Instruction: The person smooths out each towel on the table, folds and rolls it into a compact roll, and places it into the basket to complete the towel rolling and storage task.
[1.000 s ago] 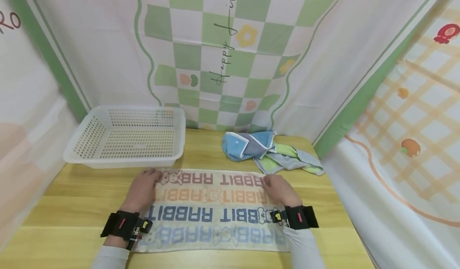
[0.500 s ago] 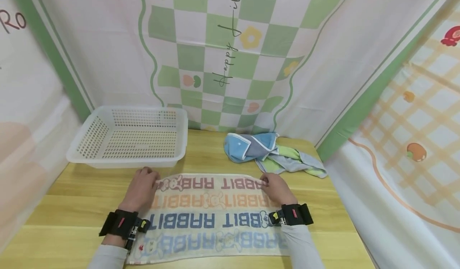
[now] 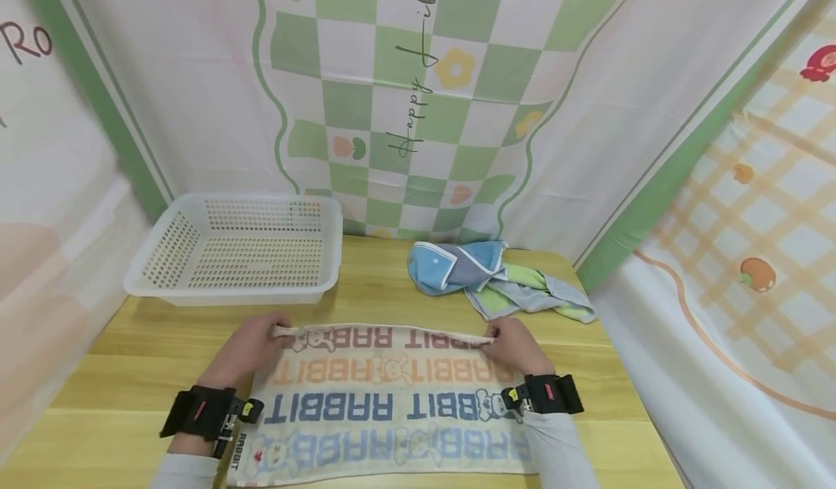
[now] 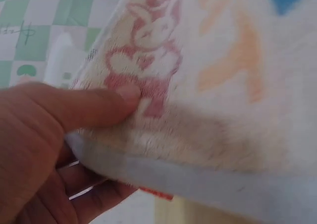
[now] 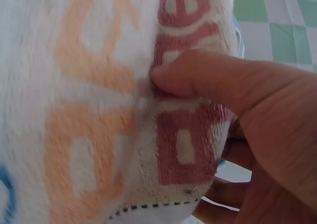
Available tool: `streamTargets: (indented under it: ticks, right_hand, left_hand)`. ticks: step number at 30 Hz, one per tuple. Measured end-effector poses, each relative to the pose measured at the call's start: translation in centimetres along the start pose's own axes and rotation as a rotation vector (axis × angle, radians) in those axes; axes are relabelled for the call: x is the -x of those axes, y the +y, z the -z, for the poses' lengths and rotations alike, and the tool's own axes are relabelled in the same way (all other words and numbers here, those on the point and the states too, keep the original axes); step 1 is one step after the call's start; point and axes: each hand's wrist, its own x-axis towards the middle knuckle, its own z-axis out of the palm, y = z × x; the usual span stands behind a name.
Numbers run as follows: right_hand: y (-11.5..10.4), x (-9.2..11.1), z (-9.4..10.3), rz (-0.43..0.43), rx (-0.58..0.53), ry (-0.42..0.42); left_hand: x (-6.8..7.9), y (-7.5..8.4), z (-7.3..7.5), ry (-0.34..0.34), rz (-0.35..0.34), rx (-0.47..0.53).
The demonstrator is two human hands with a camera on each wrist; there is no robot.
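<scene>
While the left hand [image 3: 252, 344] and right hand [image 3: 514, 345] pinch a towel's [image 3: 385, 407] far edge, a basket [image 3: 238, 294] occupies the table's [image 3: 372, 278] far-left corner.

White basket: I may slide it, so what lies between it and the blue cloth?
Only bare tabletop lies between basket and blue cloth, as the head view shows.

The towel [image 3: 392, 405] lies on the worktop [image 3: 372, 286], left hand [image 3: 251, 347] at its far left corner, right hand [image 3: 516, 345] at its far right. Behind the towel stands a basket [image 3: 235, 297], leftward; two cloths [image 3: 466, 268] lie rightward.
</scene>
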Motion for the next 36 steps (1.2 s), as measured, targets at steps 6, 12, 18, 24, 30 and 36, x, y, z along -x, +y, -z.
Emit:
streamTargets:
  ticks: [6, 12, 18, 24, 30, 36]
  right_hand:
    - [0.5, 0.2, 1.3, 0.021, -0.034, -0.013]
    - [0.8, -0.1, 3.0, 0.033, 0.04, 0.073]
    - [0.7, -0.3, 4.1, 0.105, 0.037, 0.223]
    - [0.3, -0.1, 4.4, 0.16, 0.027, 0.408]
    - [-0.1, 0.5, 4.5, 0.096, 0.024, 0.424]
    - [-0.2, 2.3, 3.2, 0.032, 0.088, 0.257]
  left_hand:
    - [0.2, 0.3, 1.7, -0.005, -0.022, 0.031]
    - [0.2, 0.9, 3.1, 0.083, -0.148, 0.015]
    - [-0.5, 1.9, 3.9, 0.215, -0.232, -0.037]
    - [-1.4, 2.9, 3.9, 0.357, -0.285, -0.077]
    - [-0.9, 3.1, 3.1, 0.438, -0.314, -0.042]
    - [0.9, 2.0, 1.1, 0.264, -0.213, 0.002]
